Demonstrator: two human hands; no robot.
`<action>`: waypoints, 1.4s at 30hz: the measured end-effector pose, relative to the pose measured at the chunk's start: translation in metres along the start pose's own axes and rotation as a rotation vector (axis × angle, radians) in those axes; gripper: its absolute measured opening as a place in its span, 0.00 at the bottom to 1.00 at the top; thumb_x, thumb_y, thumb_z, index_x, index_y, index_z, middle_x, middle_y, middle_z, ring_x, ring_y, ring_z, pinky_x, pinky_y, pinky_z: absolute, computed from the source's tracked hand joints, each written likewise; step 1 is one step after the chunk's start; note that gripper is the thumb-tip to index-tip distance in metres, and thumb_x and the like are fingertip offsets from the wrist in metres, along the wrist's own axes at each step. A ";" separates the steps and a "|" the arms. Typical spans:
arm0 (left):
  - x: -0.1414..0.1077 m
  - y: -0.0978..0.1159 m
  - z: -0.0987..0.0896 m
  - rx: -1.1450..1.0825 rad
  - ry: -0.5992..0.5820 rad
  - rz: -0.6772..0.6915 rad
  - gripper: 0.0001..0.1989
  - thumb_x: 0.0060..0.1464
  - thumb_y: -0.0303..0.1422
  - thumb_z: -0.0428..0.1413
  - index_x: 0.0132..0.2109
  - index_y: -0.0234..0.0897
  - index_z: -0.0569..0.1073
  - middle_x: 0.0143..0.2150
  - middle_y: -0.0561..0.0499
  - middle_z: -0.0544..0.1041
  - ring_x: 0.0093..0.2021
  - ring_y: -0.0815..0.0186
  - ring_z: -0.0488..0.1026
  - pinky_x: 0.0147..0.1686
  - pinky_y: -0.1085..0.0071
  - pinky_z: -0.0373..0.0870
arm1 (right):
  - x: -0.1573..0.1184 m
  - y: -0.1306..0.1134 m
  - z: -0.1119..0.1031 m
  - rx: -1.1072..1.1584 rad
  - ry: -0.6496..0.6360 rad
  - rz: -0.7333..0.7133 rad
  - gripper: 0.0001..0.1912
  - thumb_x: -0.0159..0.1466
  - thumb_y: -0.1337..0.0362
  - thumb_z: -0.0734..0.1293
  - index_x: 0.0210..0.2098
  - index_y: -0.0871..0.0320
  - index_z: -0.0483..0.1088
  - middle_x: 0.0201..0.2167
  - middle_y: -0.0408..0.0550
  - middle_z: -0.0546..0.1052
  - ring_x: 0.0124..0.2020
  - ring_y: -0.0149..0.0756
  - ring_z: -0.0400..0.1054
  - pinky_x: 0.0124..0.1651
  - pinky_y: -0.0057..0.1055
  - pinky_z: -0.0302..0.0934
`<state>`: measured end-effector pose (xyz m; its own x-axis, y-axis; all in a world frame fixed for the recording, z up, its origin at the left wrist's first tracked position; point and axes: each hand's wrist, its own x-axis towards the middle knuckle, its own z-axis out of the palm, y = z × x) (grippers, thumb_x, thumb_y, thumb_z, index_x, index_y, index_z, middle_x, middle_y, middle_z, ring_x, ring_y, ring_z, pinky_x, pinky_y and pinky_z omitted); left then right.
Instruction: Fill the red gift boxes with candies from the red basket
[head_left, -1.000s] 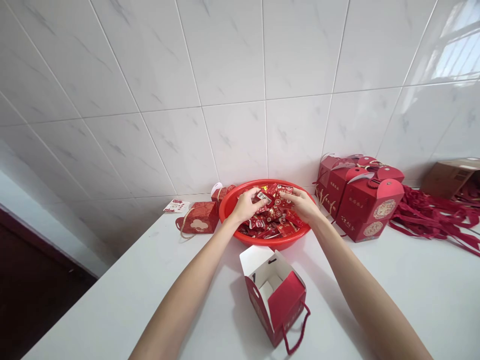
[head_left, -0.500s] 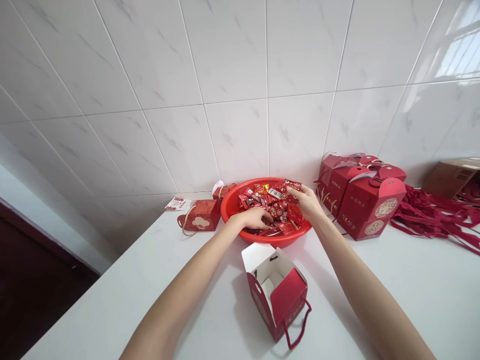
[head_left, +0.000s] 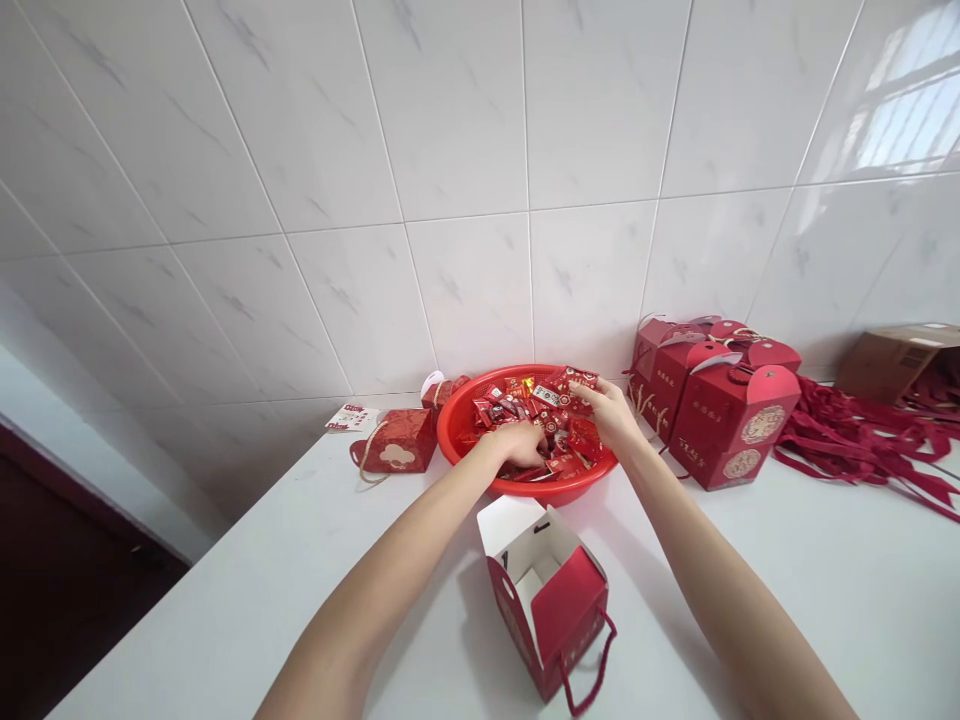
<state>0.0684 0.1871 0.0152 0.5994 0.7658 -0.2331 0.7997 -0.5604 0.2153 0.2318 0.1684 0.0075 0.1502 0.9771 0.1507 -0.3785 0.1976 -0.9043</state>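
Note:
A red plastic basket [head_left: 444, 428] holds a heap of red-wrapped sweets [head_left: 504, 410] and stands against the wall. My left hand [head_left: 523, 443] reaches down into the heap, fingers curled, with the fingertips hidden among the wrappers. Over the basket's right side, my right hand [head_left: 611, 412] pinches a red printed packet [head_left: 571, 382] between thumb and fingers. In front of the basket stands a red gift box [head_left: 566, 605] with its top flaps up, white inside, and a dark red cord handle hanging on its near side.
Several closed red gift boxes [head_left: 739, 425] are grouped at the right. Beyond them lie a pile of dark red ribbons [head_left: 847, 435] and a cardboard box [head_left: 881, 365]. A small red box [head_left: 397, 442] and a printed card [head_left: 352, 417] lie left of the basket on the white table [head_left: 262, 570].
My left hand has shifted slightly right and its fingers sit deeper among the sweets. My right hand keeps the packet at nearly the same place. The view has tilted slightly.

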 end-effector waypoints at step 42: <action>-0.016 -0.027 -0.008 -0.932 0.825 0.130 0.21 0.44 0.44 0.66 0.42 0.35 0.81 0.44 0.44 0.82 0.46 0.55 0.77 0.49 0.61 0.71 | -0.009 -0.009 0.005 0.030 -0.101 0.026 0.22 0.41 0.61 0.79 0.36 0.56 0.76 0.33 0.43 0.80 0.32 0.37 0.74 0.34 0.32 0.69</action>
<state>0.0373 0.1926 0.0208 0.2024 0.8797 0.4302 0.2058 -0.4677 0.8596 0.2291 0.1584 0.0165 0.0473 0.9846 0.1682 -0.4088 0.1728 -0.8961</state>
